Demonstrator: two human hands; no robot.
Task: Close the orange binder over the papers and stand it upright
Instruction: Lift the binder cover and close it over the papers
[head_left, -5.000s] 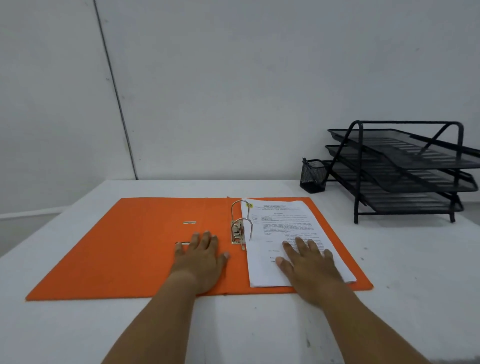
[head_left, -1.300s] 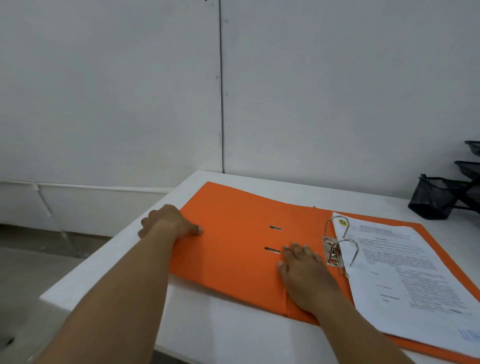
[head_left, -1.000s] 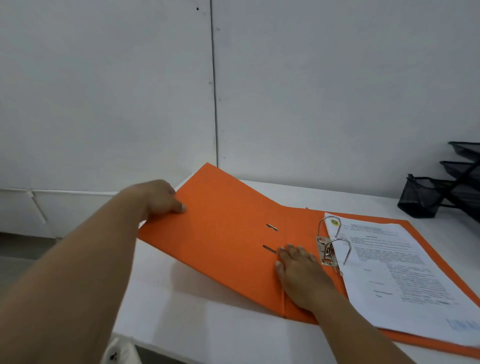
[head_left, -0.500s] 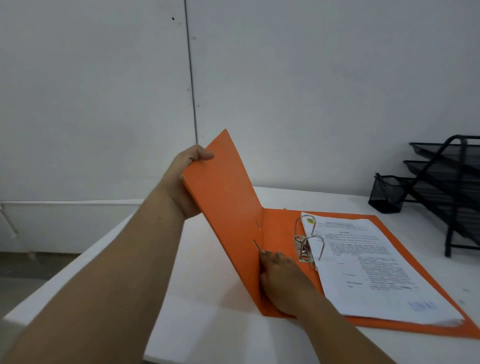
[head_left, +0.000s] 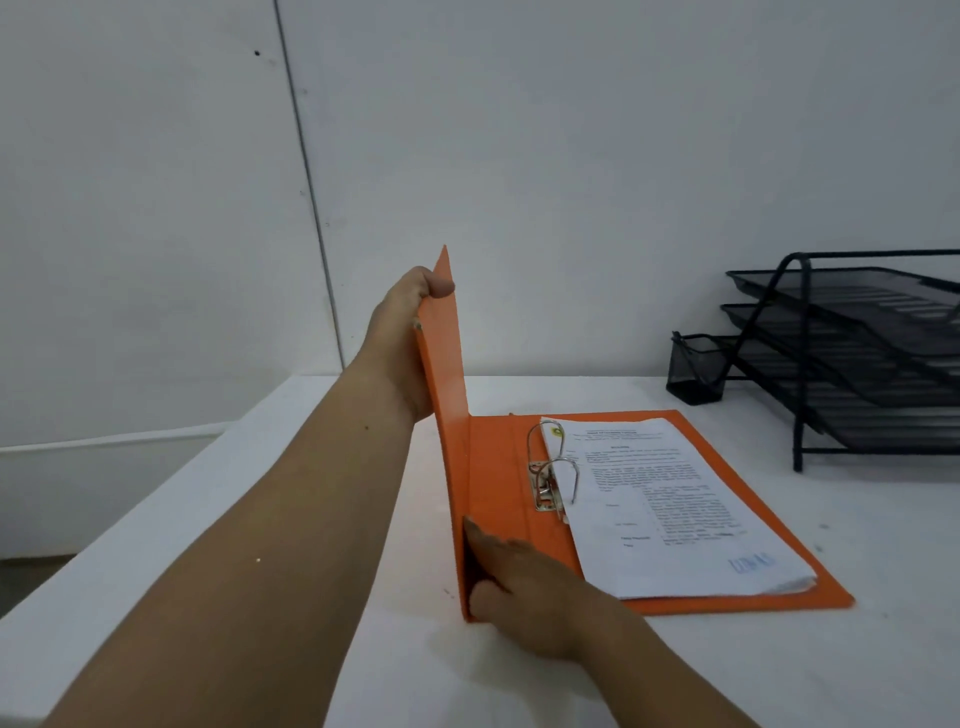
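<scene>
- The orange binder lies open on the white desk, near the front edge.
- Its back cover lies flat on the desk. Its front cover stands almost straight up, at the left side of the flat part.
- The left hand grips the top edge of the raised cover. The thumb hooks over the edge and shows on the inside. The rest of the hand is behind the cover, so its fingers are hidden.
- The right hand lies flat and open on the spine part of the binder, at the near end. Its fingers are spread and press down. It holds nothing.
- The thumb of the right hand sits at the near corner of the binder, by the bottom of the raised cover.
- The two hands are well apart, one high and one low.
- The papers lie in a white stack on the flat back cover, on the right side. They have small print on them and a blue mark near the bottom.
- Two metal rings stand up between the spine and the papers. The rings look shut, and the papers hang on them.
- A black tray rack with three trays stands at the far right of the desk.
- A small black mesh cup stands just left of the rack, close to the wall.
- The binder is well apart from the rack and the cup.
</scene>
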